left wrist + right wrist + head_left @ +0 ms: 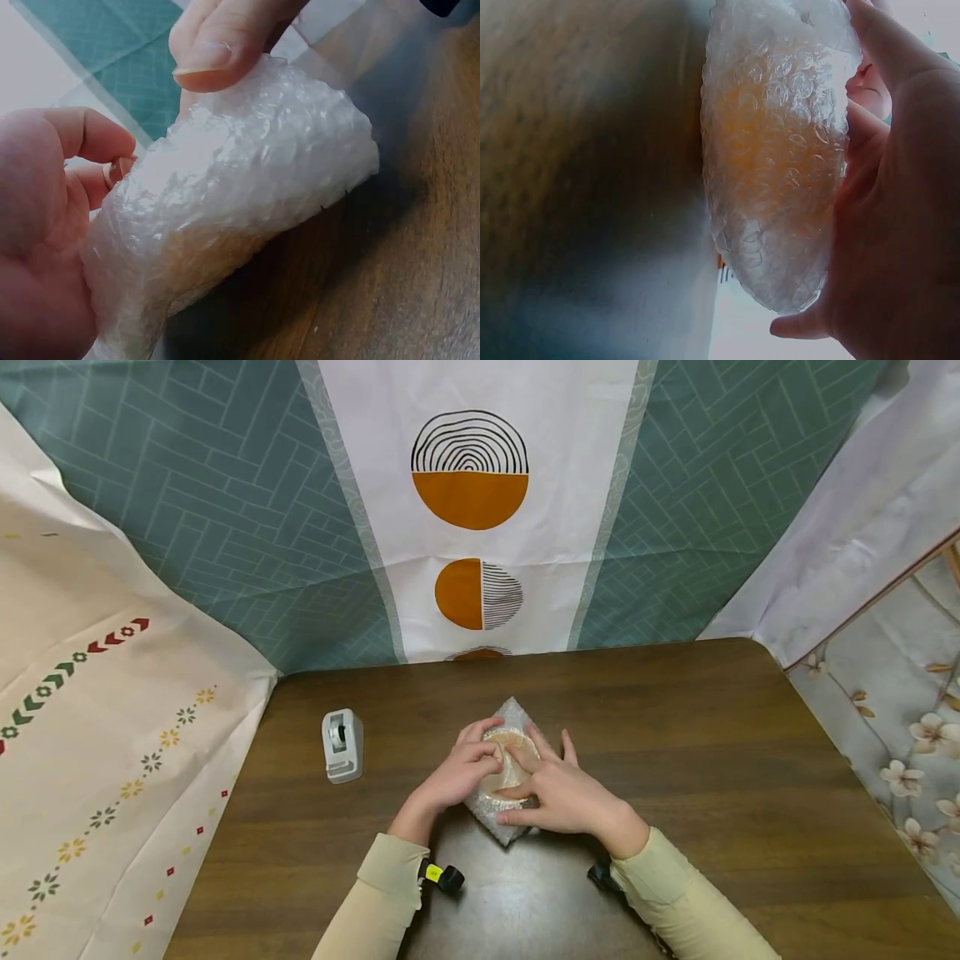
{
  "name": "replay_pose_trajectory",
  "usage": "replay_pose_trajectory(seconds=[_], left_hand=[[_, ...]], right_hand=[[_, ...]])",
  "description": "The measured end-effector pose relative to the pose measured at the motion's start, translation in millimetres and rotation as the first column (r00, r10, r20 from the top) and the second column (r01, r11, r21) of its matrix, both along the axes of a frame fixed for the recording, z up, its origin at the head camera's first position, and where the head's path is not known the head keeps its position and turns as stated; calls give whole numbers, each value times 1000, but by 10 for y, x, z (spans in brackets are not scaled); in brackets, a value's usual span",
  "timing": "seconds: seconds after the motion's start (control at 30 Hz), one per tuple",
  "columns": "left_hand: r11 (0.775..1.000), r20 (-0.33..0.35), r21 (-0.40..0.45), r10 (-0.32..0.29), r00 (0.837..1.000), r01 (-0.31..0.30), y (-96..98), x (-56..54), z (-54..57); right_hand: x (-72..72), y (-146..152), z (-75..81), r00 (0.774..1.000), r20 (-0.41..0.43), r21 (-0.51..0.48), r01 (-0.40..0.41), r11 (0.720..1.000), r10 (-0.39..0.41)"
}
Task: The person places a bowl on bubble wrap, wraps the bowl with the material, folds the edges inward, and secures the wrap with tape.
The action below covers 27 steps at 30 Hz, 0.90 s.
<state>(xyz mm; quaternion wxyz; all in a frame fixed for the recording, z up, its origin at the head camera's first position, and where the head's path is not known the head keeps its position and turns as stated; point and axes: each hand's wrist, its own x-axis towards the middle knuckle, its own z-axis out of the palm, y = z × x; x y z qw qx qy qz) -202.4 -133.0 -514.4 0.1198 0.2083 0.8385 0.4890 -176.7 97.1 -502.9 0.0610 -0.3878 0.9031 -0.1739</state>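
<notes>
A round tan item (pixel 512 774) lies inside a packet of clear bubble wrap (pixel 491 816) on the table, around the middle of the head view. Its exact kind is blurred by the wrap. My left hand (pixel 457 772) is on the packet's left side, fingers curled, pinching the wrap near the top. Spread over the right side, my right hand (pixel 562 793) presses on the packet with mostly straight fingers. In the left wrist view the bubble wrap (pixel 247 165) bulges up between the hands. The right wrist view shows the orange-tan item (pixel 772 150) through the bubbles.
A white tape dispenser (pixel 343 745) with a roll in it stands to the left on the brown wooden table (pixel 675 735). Patterned cloths (pixel 480 543) hang behind the table and at both sides.
</notes>
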Motion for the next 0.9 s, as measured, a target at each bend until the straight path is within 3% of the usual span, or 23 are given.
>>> replay_pose_trajectory(seconds=[0.3,0.9], left_hand=[[989,-110,-142,14,994,-30,27,-25,-61],[976,-154,-211,17,988,-50,71,-20,-67]], right_hand=[[-43,24,2,999,-5,-12,-34,999,34],[-133,117,5,994,-27,-62,-107,992,105]])
